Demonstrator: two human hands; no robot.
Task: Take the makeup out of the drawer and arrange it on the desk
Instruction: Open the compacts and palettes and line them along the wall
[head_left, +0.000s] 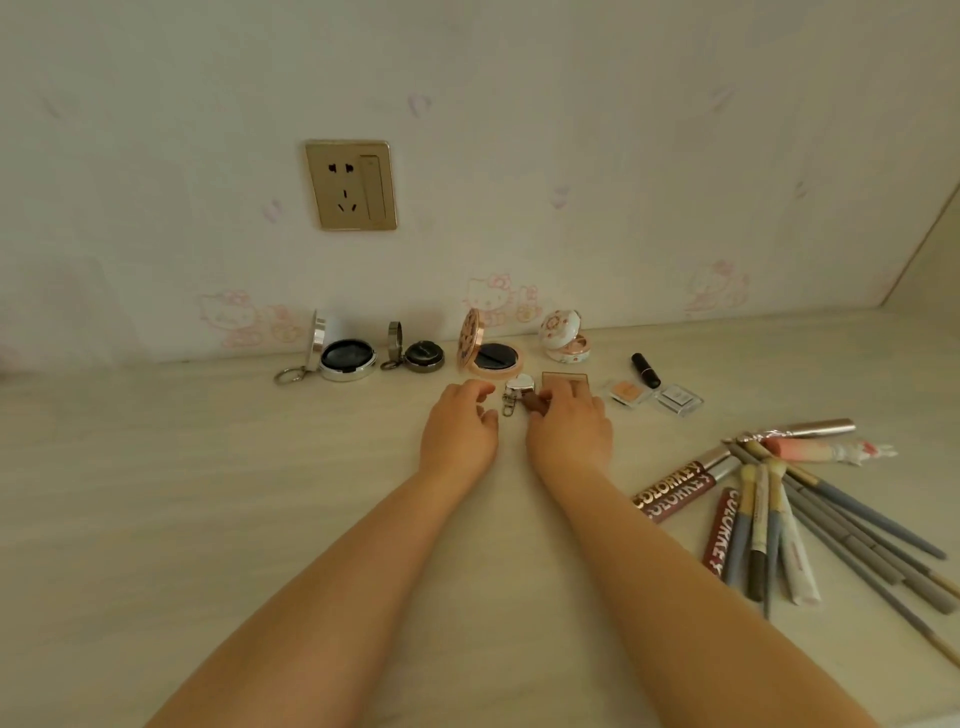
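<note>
Right hand (569, 415) pinching a small brown item (535, 402) — arranging step, drawer not in view.

Left hand (460, 415) rests on the desk (208, 493) beside it, fingers loosely curled, holding nothing. Item sits just below a heart-shaped silver case (519, 383) with a clip (508, 404), in front of the pink compact (491, 356). Along the wall: four open compacts; to the right, a black lipstick (645, 370) and two small pans; nearer, an unsorted heap of brushes and tubes (779, 504). Judged next — set the brown item in line with the row, then sort the heap.
</note>
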